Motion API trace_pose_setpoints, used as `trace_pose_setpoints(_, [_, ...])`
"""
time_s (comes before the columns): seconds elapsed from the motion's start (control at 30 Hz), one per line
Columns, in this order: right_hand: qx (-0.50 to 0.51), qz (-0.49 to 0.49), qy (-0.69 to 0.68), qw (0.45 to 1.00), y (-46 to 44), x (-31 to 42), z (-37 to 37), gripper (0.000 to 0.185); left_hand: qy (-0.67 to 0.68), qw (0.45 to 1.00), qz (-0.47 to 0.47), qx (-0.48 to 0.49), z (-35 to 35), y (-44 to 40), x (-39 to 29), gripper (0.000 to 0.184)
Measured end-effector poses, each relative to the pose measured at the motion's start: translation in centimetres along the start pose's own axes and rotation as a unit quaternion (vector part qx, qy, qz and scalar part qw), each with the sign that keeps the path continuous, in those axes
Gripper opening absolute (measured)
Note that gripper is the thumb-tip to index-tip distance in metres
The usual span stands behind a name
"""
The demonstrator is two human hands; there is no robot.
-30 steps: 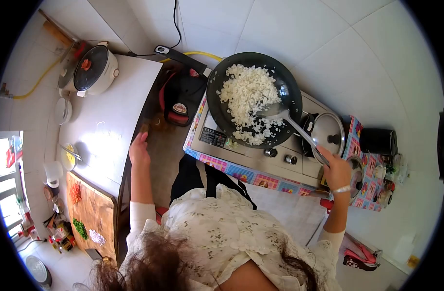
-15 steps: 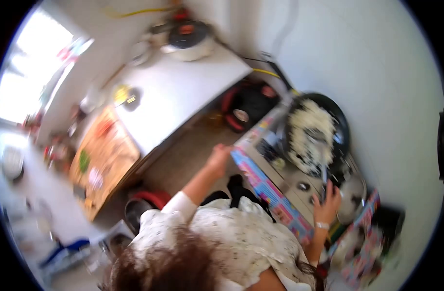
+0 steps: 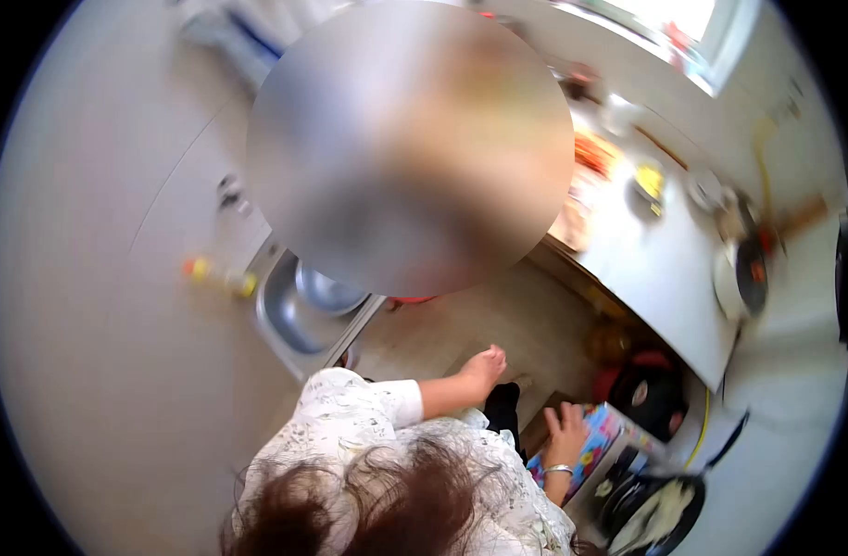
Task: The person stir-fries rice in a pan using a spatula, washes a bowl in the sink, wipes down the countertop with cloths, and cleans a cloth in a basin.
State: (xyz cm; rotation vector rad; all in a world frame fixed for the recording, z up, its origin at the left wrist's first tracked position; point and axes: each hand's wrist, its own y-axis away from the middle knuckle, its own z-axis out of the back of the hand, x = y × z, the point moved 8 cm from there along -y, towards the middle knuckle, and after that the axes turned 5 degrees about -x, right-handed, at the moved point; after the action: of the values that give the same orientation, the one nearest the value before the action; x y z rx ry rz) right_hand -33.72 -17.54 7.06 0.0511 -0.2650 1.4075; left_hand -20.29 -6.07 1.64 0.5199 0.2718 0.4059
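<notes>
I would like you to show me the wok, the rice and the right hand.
Wok (image 3: 690, 521): head view, dark inner wall.
Rice (image 3: 659, 515): head view, middle of the heap.
Right hand (image 3: 564, 442): head view, back of the hand.

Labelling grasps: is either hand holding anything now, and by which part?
Nothing visibly held: the right hand is open, and nothing shows in the curled left hand.

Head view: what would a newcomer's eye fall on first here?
A large, round blurred patch fills the upper middle, hiding whatever lies behind it. At lower right, a dark wok holds pale rice. Up and left of the wok, the right hand, a bracelet at its wrist, spreads its fingers by a brightly patterned cover.
</notes>
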Motion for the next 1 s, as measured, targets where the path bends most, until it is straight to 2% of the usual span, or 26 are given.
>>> trace_pose_setpoints(0.03, [-0.005,-0.002,-0.073,0.997,-0.5,1.2,-1.7,0.035,0.011,0.999,-0.029,0.029,-3.5,0.8,1.8,0.077])
trace_pose_setpoints(0.07, [0.026,-0.120,-0.268,0.956,-1.7,1.1,-3.7,0.035,0.221,0.966,0.079,0.108,-1.3,5.2,3.9,0.085])
trace_pose_setpoints(0.1, [0.058,-0.242,-0.442,0.862,-1.9,0.7,-6.3,0.036,0.352,0.921,0.111,0.124,-0.6,7.5,4.8,0.084])
trace_pose_setpoints(0.13, [0.120,-0.230,-0.438,0.861,-2.4,0.1,-9.0,0.039,0.385,0.915,0.102,0.057,-1.9,7.7,6.1,0.082])
trace_pose_setpoints(0.17, [0.201,-0.152,-0.323,0.912,-4.4,1.5,-8.5,0.039,0.411,0.906,0.094,-0.014,-1.8,8.2,7.7,0.079])
trace_pose_setpoints(0.23, [0.273,0.046,-0.191,0.942,-8.2,3.2,-10.2,0.037,0.372,0.883,0.269,-0.096,-2.4,10.6,12.2,0.077])
trace_pose_setpoints(0.27, [0.298,0.087,-0.223,0.924,-10.9,3.9,-10.7,0.038,0.346,0.859,0.356,-0.127,-2.6,12.8,13.8,0.075])
trace_pose_setpoints(0.3, [0.344,0.056,-0.263,0.900,-14.6,6.1,-9.0,0.036,0.357,0.829,0.389,-0.186,-3.1,14.9,14.5,0.073])
trace_pose_setpoints(0.33, [0.357,0.111,-0.251,0.893,-18.7,8.7,-7.9,0.034,0.355,0.798,0.418,-0.252,-3.4,17.0,15.3,0.071])
trace_pose_setpoints(0.37, [0.384,0.140,-0.245,0.879,-23.3,11.6,-6.1,0.032,0.366,0.743,0.459,-0.320,-4.2,19.1,15.1,0.069])
trace_pose_setpoints(0.47, [0.297,0.212,-0.374,0.853,-37.8,23.2,-0.1,0.030,0.392,0.692,0.519,-0.312,-7.7,23.5,13.4,0.071])
trace_pose_setpoints(0.53, [0.194,0.234,-0.487,0.819,-46.7,31.4,3.6,0.029,0.433,0.667,0.549,-0.258,-10.0,25.5,11.8,0.075])
trace_pose_setpoints(0.6, [0.061,0.276,-0.569,0.772,-52.4,39.1,7.6,0.029,0.454,0.611,0.593,-0.263,-12.8,27.1,10.4,0.077])
trace_pose_setpoints(0.63, [0.018,0.292,-0.566,0.771,-55.6,42.4,7.3,0.033,0.463,0.582,0.613,-0.265,-13.7,28.0,11.0,0.077])
trace_pose_setpoints(0.67, [0.001,0.269,-0.568,0.778,-58.5,45.3,6.1,0.040,0.457,0.577,0.622,-0.268,-13.9,28.7,12.2,0.077])
trace_pose_setpoints(0.73, [-0.049,0.264,-0.447,0.853,-60.6,50.4,5.8,0.070,0.464,0.554,0.640,-0.260,-15.6,28.9,12.6,0.077])
trace_pose_setpoints(0.77, [-0.063,0.289,-0.381,0.876,-62.3,53.2,4.4,0.076,0.479,0.537,0.638,-0.274,-15.5,29.3,13.2,0.078])
trace_pose_setpoints(0.87, [-0.043,0.278,-0.312,0.907,-65.1,57.8,3.1,0.068,0.416,0.531,0.636,-0.375,-11.2,31.6,15.9,0.069])
trace_pose_setpoints(0.9, [-0.107,0.267,-0.252,0.924,-66.4,58.4,4.1,0.057,0.414,0.520,0.634,-0.396,-10.6,32.1,16.3,0.067])
trace_pose_setpoints(0.93, [-0.133,0.262,-0.232,0.927,-67.4,58.5,5.4,0.056,0.404,0.511,0.631,-0.422,-10.2,32.4,16.8,0.065])
trace_pose_setpoints(1.0, [-0.150,0.271,-0.225,0.924,-68.0,57.8,7.2,0.054,0.435,0.505,0.620,-0.413,-11.0,32.3,18.0,0.063])
